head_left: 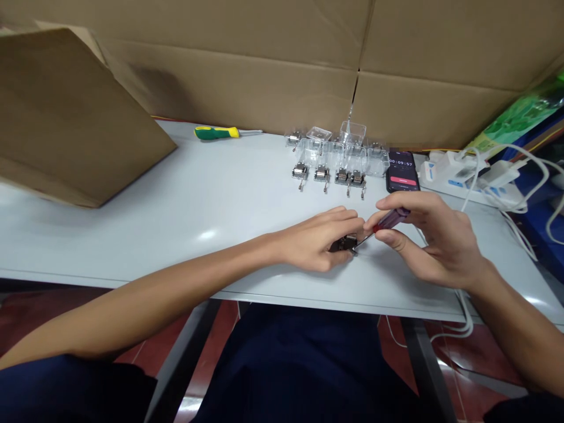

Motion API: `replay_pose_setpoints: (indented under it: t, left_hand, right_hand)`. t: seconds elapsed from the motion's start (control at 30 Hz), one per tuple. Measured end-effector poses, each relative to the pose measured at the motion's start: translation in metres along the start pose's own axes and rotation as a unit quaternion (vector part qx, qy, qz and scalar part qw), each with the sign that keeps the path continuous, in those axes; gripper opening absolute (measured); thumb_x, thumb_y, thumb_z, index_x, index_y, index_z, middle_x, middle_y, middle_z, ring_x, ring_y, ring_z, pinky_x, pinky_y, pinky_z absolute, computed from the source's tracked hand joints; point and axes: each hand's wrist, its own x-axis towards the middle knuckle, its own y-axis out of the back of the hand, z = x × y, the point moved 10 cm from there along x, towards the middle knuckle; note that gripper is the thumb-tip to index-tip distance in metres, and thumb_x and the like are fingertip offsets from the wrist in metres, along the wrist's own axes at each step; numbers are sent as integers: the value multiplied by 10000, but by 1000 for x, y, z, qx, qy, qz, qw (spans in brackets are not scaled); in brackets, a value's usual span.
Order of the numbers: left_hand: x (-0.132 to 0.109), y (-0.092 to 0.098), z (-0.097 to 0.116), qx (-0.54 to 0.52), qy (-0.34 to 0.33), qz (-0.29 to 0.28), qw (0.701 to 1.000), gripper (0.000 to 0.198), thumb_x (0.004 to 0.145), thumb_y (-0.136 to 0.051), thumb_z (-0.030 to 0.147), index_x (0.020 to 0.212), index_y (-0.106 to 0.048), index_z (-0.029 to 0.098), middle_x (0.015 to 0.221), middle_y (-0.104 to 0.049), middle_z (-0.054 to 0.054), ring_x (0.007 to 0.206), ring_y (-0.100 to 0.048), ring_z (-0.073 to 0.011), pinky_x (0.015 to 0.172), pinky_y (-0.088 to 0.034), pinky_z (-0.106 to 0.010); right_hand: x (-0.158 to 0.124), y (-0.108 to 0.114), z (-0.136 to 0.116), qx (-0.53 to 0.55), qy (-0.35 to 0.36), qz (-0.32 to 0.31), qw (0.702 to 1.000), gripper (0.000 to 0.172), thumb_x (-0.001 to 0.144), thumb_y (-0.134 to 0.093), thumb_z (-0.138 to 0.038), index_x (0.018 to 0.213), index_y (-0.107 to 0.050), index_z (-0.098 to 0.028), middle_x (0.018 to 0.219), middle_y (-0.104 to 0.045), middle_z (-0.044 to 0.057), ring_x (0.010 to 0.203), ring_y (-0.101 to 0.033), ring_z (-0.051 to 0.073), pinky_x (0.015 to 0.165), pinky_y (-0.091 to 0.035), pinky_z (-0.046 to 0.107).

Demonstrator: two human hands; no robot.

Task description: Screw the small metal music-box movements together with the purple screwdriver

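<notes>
My left hand [315,241] rests on the white table [176,200], its fingers shut on a small dark metal music-box mechanism [342,244] that they mostly hide. My right hand [434,238] pinches a screwdriver with a dark purple-red handle [391,220]. Its thin metal shaft reaches the mechanism, and the tip sits at the mechanism's right end. Beyond my hands stand several similar mechanisms [321,174] in a row, each with a small crank, and several transparent plastic cases [352,150] are grouped behind them.
A phone [402,171] showing a timer lies right of the mechanisms. A green-and-yellow screwdriver [217,133] lies at the table's back edge. Cardboard sheets [220,70] stand behind, with a flap [66,117] at left. A power strip [453,170] and white cables sit at right.
</notes>
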Motion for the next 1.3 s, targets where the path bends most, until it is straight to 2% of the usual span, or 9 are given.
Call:
replay_pose_setpoints:
  t: [0.17,0.3,0.5,0.7,0.87,1.0,1.07,1.23,1.3]
  left_hand:
    - [0,0,1,6,4,-5,1000,346,897,-568,222,1242,-567,245,1155,-612,-89,1091,-561,-286,982,-461,-451]
    - [0,-2,0,14,11,-20,1000,265,894,-573,212,1157,-599,234,1112,-591,-81,1047,-546,-273,938,-465,-432]
    - [0,-3,-2,18,18,-21,999,210,896,-575,226,1098,-633,231,1064,-569,-78,1021,-533,-271,928,-471,-430]
    - [0,-1,1,7,5,-16,1000,190,891,-580,219,1069,-644,231,1093,-582,-87,1046,-536,-279,971,-468,-458]
    - [-1,-2,0,10,8,-19,1000,161,903,-582,217,1058,-627,231,1053,-565,-73,1031,-535,-268,932,-475,-435]
    - [-1,-4,-1,23,7,-28,999,27,914,-576,227,930,-590,210,1037,-561,-77,1005,-535,-257,896,-479,-416]
    - [-1,-4,0,28,4,-26,999,50,918,-573,227,955,-601,209,1084,-566,-87,1022,-536,-261,912,-476,-428]
    - [-1,-2,0,18,3,-6,1000,135,911,-586,243,1033,-635,213,1097,-577,-95,1025,-538,-272,921,-480,-450]
    - [-1,-4,0,24,2,-13,1000,99,921,-587,254,993,-633,204,1073,-569,-95,1021,-538,-269,919,-482,-444]
  right_hand:
    - [1,-2,2,5,-3,-6,1000,600,919,-706,-107,1450,-507,-303,1142,-730,38,914,-749,192,817,-664,356]
    - [3,1,1,-54,2,19,998,549,919,-737,-172,1409,-527,-301,1051,-727,15,826,-739,174,743,-662,320]
    - [4,0,-7,-111,26,48,992,523,905,-762,-195,1372,-543,-277,1086,-727,22,743,-712,142,698,-646,284]
    - [4,-6,-17,-102,63,44,992,651,861,-759,-161,1458,-506,-221,1160,-755,84,943,-759,223,847,-652,378]
    - [0,-2,-15,-123,84,103,984,777,867,-781,-146,1547,-437,-298,1212,-772,64,789,-753,196,729,-661,373]
    - [4,-7,-20,-116,119,67,984,740,875,-794,-213,1542,-483,-290,1180,-786,61,838,-755,219,741,-653,397]
    - [7,-6,-18,-94,94,56,990,714,902,-730,-172,1556,-472,-295,1256,-764,65,930,-759,227,786,-658,403]
    - [7,0,-26,-142,103,79,981,718,876,-786,-174,1523,-510,-319,1168,-794,41,775,-734,190,728,-638,376]
    - [8,-1,-23,-131,88,65,985,734,874,-787,-181,1536,-494,-300,1230,-775,66,853,-746,212,782,-638,400]
